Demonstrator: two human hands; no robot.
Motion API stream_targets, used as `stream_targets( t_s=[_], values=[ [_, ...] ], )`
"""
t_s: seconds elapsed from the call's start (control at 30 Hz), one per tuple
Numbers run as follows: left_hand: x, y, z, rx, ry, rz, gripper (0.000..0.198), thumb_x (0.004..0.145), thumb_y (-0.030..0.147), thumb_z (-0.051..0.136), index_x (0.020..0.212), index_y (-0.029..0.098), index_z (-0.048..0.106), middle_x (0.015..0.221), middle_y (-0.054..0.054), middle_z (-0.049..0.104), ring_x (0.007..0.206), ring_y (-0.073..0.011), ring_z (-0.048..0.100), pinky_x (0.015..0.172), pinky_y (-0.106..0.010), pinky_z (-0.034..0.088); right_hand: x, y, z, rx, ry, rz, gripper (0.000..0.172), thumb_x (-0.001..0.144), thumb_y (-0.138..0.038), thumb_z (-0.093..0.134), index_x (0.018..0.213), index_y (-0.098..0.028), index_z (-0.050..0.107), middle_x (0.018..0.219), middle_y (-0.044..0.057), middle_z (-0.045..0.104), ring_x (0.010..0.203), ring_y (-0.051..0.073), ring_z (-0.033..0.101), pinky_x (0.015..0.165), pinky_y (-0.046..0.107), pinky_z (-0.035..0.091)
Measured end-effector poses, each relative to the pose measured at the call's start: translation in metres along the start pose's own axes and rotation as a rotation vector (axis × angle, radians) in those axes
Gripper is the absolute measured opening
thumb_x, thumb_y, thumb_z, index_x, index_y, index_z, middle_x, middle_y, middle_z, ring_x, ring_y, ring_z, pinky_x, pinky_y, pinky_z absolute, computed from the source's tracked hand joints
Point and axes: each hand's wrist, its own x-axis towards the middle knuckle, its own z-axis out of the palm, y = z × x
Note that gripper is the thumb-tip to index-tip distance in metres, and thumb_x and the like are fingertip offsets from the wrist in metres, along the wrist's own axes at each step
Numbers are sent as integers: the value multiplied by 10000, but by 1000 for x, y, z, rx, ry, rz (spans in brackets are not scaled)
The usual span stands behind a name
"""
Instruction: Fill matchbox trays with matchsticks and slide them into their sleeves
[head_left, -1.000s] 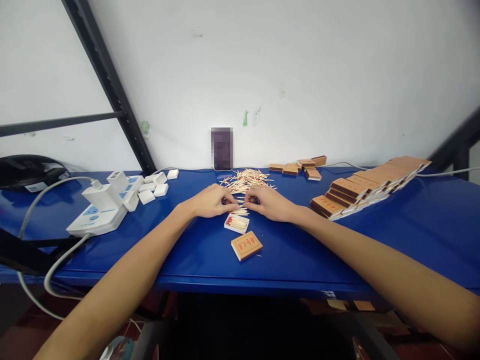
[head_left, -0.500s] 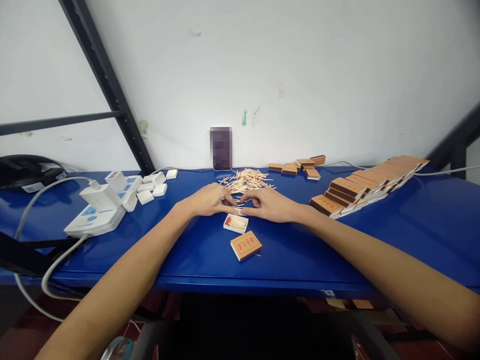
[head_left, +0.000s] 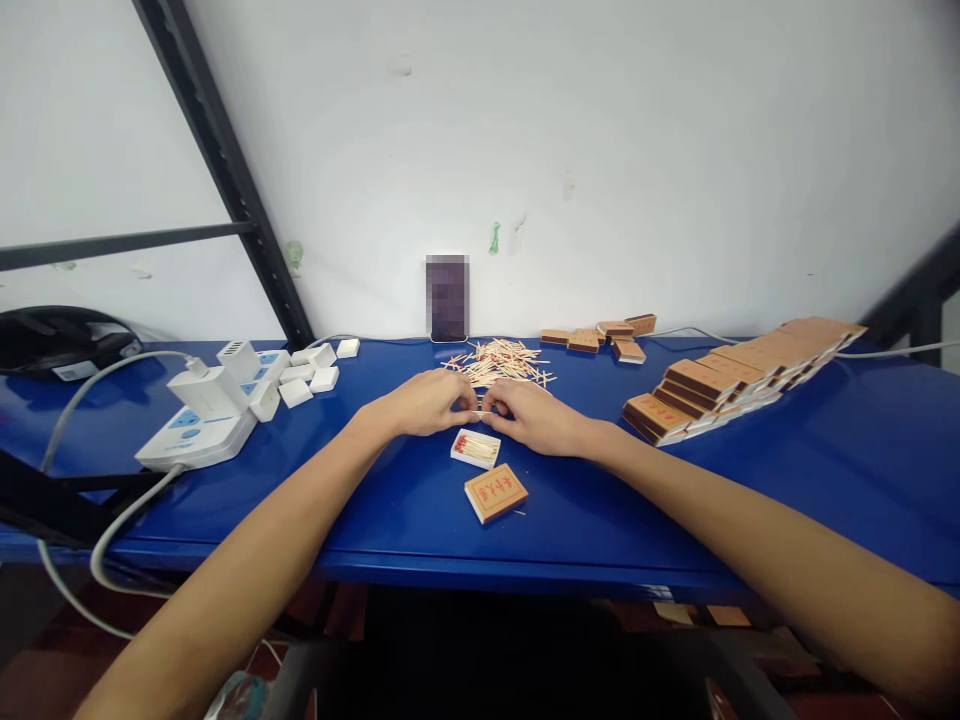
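- The left hand (head_left: 429, 403) and right hand (head_left: 537, 416) meet fingertip to fingertip, both pinched closed on a few pale wooden matchsticks (head_left: 485, 412) just above the blue tabletop (head_left: 375, 520).
- Just in front of them sits a small white open matchbox tray (head_left: 475, 449) (red-tipped matches inside), with a flat brown cardboard matchbox sleeve (head_left: 495, 492) nearer still.
- A loose heap of matchsticks (head_left: 501, 360) lies behind the hands.
- A long row of brown matchboxes (head_left: 739, 375) lies well off to the right.

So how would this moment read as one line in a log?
left hand: pinching matches | right hand: same matches | tray: part-filled, before hands | cover: beside tray | pile: behind hands
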Motion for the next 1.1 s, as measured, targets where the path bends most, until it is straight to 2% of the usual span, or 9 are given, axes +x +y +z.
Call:
stream_targets(
  t_s=[0.23,0.5,0.7,0.9,1.1],
  values=[
    [2,-3,-2,-102,-82,-4,231,858,333,542,822,143,668,734,-35,647,628,-133,530,603,-252,366,-1,2,1,-66,-66,41,160,919,-320,478,886,-183,553,842,61,604,697,160,513,609,271,336],
    [5,1,-3,-31,-106,11,119,779,186,511,673,153,554,585,19,517,526,-100,400,551,-249,304,-1,0,-1,-179,-68,-34,165,940,-298,429,886,-183,534,922,96,627,794,200,562,672,303,369],
    [7,-4,-4,-92,-173,-18,90,763,211,517,712,152,561,637,10,549,545,-101,420,536,-237,305,0,-3,-3,-189,-104,-7,164,942,-306,443,889,-184,539,918,101,632,772,201,576,653,300,370],
    [10,-6,-3,-86,-173,-11,56,722,190,509,688,151,532,619,18,525,528,-97,391,517,-239,286,4,-1,-2,-235,-118,-14,162,933,-288,443,910,-163,544,937,126,636,798,222,587,660,307,373],
    [4,4,-16,-85,-175,-27,76,755,213,513,721,149,537,632,15,530,551,-99,412,538,-236,300,-1,-9,-13,-173,-108,4,142,917,-278,450,883,-172,538,869,84,631,746,179,545,636,274,342]
  ],
)
